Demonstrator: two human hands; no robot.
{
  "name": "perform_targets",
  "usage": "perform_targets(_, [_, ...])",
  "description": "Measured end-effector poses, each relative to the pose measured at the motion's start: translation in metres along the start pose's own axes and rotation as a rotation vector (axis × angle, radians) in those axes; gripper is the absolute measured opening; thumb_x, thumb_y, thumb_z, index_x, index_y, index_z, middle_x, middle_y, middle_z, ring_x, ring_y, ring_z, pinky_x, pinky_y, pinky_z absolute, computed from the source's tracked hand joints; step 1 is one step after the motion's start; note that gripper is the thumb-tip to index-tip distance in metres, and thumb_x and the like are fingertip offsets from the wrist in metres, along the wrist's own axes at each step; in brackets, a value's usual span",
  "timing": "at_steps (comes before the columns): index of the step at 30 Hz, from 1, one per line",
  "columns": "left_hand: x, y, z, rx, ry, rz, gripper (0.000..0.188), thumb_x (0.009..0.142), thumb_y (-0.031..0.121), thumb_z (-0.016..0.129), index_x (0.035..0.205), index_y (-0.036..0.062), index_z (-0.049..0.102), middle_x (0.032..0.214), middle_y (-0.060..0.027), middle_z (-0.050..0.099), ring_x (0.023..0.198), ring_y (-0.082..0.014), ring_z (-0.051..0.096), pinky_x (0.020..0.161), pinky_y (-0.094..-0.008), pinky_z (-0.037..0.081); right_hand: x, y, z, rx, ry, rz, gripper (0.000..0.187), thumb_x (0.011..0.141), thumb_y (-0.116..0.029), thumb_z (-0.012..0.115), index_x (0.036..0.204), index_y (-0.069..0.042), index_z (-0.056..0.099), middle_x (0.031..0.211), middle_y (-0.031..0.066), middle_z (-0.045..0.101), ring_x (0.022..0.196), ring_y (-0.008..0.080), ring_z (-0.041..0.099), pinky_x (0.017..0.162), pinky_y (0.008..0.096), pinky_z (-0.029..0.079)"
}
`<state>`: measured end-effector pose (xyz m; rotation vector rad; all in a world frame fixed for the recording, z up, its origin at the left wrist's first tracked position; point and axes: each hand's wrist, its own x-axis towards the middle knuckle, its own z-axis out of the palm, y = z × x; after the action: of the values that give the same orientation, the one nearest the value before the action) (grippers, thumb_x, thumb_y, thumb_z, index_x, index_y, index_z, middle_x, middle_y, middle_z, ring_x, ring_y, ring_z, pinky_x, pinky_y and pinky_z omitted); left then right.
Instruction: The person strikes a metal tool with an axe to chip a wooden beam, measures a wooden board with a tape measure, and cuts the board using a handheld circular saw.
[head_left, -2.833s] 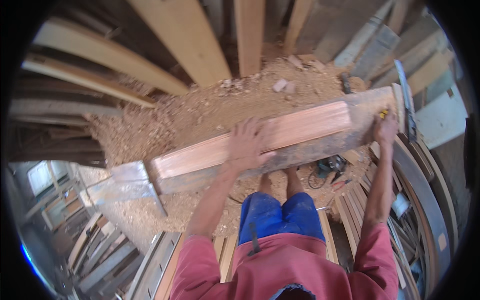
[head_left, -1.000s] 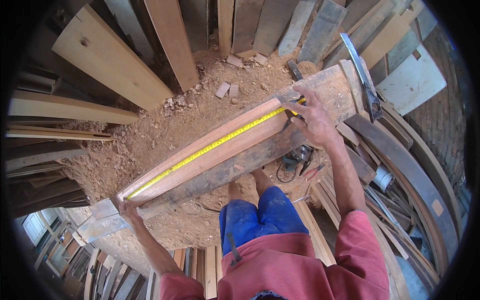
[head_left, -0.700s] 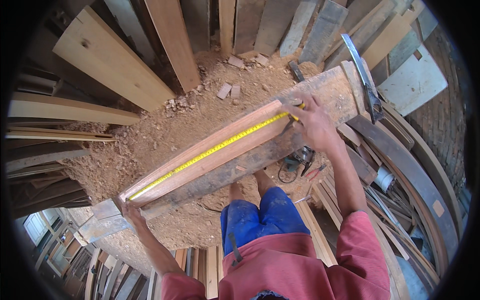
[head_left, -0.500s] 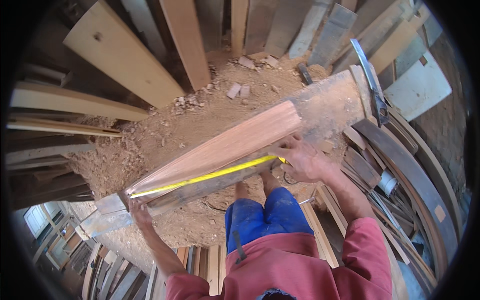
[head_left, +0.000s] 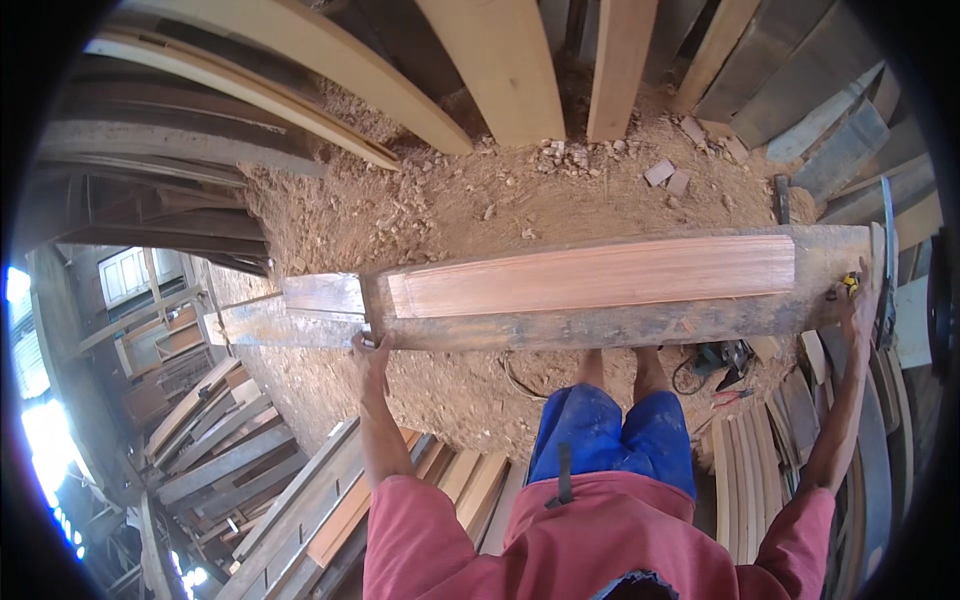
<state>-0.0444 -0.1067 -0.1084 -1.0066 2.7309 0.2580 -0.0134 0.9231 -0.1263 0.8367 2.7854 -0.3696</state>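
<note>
A reddish plank (head_left: 590, 278) lies lengthwise on a worn wooden bench beam (head_left: 600, 330). At the beam's right end, my right hand (head_left: 852, 308) is closed on a yellow and black tape measure (head_left: 851, 281), with no blade visibly drawn out. Beyond the plank's left end, my left hand (head_left: 371, 352) touches the beam's near edge, its fingers pinched at something small and pale that I cannot make out. Close to that hand, a short wooden block (head_left: 324, 294) sits on the beam, apart from the plank.
Sawdust and chips cover the ground (head_left: 480, 205). Long boards (head_left: 505, 70) stand along the far side. A hand saw (head_left: 887, 260) is at the beam's right end. Below the beam lies a corded power tool (head_left: 722, 362). Stacked timber (head_left: 330, 510) lies at lower left.
The yellow tape blade that ran along the plank no longer shows. My right hand has moved out to the beam's right end with the tape measure. The view has turned.
</note>
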Motion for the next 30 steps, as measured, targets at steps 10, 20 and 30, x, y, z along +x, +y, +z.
perform_targets(10, [-0.054, 0.068, -0.024, -0.164, 0.188, 0.372, 0.032, 0.093, 0.016, 0.06, 0.117, -0.0044, 0.057, 0.086, -0.0146, 0.064, 0.074, -0.0276, 0.057, 0.07, -0.0449, 0.048, -0.094, -0.173, -0.023, -0.097, 0.235, -0.153, 0.046, 0.098, -0.022, 0.068, 0.136, 0.004, 0.058, 0.125, 0.0253, 0.066, 0.111, 0.0441, 0.064, 0.097, 0.0531, 0.051])
perform_targets(20, [-0.248, 0.284, 0.011, 0.071, -0.221, 1.181, 0.027, 0.078, 0.011, 0.075, 0.104, 0.0091, 0.068, 0.075, -0.0149, 0.068, 0.07, -0.0386, 0.068, 0.065, -0.0514, 0.054, -0.267, -0.346, 0.056, 1.796, -0.421, 0.072, 0.049, 0.102, -0.019, 0.069, 0.143, 0.002, 0.052, 0.124, 0.0098, 0.07, 0.108, 0.0213, 0.069, 0.095, 0.0398, 0.057])
perform_targets(30, [-0.281, 0.368, 0.036, 0.18, -0.494, 1.546, 0.076, 0.076, 0.029, 0.083, 0.144, 0.0116, 0.054, 0.133, -0.0204, 0.062, 0.123, -0.0365, 0.059, 0.098, -0.0542, 0.043, -0.227, -0.272, 0.097, 1.862, -0.04, 0.569, 0.037, 0.1, -0.017, 0.071, 0.126, 0.007, 0.063, 0.107, 0.0085, 0.072, 0.086, 0.014, 0.069, 0.073, 0.0305, 0.059])
